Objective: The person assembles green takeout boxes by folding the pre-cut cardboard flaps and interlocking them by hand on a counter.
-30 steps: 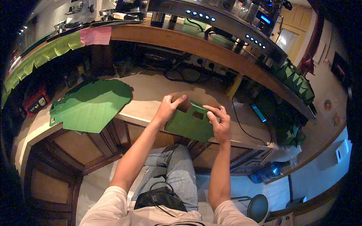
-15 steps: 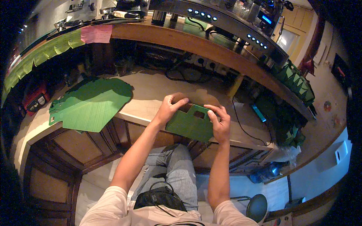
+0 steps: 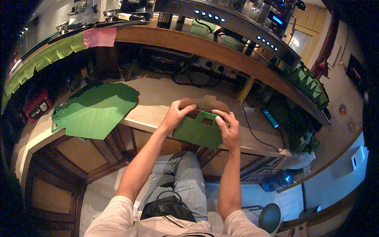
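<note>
In front of me, at the counter's near edge, is a partly folded green cardboard box (image 3: 195, 134) with a cut-out opening and a brown inner side. My left hand (image 3: 176, 114) grips its upper left edge, thumb along the top and the other fingers behind. At the upper right corner my right hand (image 3: 229, 130) is closed on the same box, thumb and index finger at the edge. A brown flap (image 3: 209, 101) stands up behind the fingers. Flat green cardboard sheets (image 3: 100, 108) lie on the counter to the left, overlapping its edge.
The pale counter (image 3: 154, 93) runs below a raised wooden shelf carrying a coffee machine (image 3: 233, 27). A phone (image 3: 270, 117) with a cable lies at the right, beside dark green folded pieces (image 3: 298, 134). A red box (image 3: 37, 106) stands far left; a stool (image 3: 269, 218) is lower right.
Both hands keep their hold on the green cardboard box. The right hand and the box's upper edge have shifted very slightly; the stacked sheets stay put.
</note>
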Tool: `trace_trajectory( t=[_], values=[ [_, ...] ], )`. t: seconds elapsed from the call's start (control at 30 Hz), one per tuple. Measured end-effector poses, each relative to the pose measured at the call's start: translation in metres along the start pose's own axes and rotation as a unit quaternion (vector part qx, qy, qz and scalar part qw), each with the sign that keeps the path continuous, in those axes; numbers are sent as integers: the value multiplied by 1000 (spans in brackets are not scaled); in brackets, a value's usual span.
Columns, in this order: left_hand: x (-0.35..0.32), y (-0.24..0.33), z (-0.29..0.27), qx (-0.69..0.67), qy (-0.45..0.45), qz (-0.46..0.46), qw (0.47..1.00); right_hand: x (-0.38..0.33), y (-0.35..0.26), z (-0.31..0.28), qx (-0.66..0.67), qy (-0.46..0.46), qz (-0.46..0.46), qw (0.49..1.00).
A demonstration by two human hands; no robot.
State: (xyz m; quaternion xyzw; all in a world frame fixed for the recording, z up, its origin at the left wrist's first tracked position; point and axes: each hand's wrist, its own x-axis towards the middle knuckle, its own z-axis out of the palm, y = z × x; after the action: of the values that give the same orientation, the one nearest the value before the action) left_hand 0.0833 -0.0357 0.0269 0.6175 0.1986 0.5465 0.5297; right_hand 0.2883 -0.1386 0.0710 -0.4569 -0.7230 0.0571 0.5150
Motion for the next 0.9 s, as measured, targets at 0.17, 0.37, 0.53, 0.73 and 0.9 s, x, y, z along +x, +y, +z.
trace_trajectory(
  t=[0.17,0.37,0.53,0.73,0.9],
  values=[
    [-3,8,2,-11,-12,5,1000,-2,3,2,7,11,25,1000],
    [-7,12,1,-12,-33,10,999,-7,8,5,-3,39,36,999],
    [-4,7,-1,-8,-35,26,999,-9,11,6,-8,51,35,998],
    [-1,3,0,9,-23,34,999,-12,9,11,24,97,33,995],
    [-2,11,3,17,2,12,1000,-10,13,10,6,96,23,995]
  ],
)
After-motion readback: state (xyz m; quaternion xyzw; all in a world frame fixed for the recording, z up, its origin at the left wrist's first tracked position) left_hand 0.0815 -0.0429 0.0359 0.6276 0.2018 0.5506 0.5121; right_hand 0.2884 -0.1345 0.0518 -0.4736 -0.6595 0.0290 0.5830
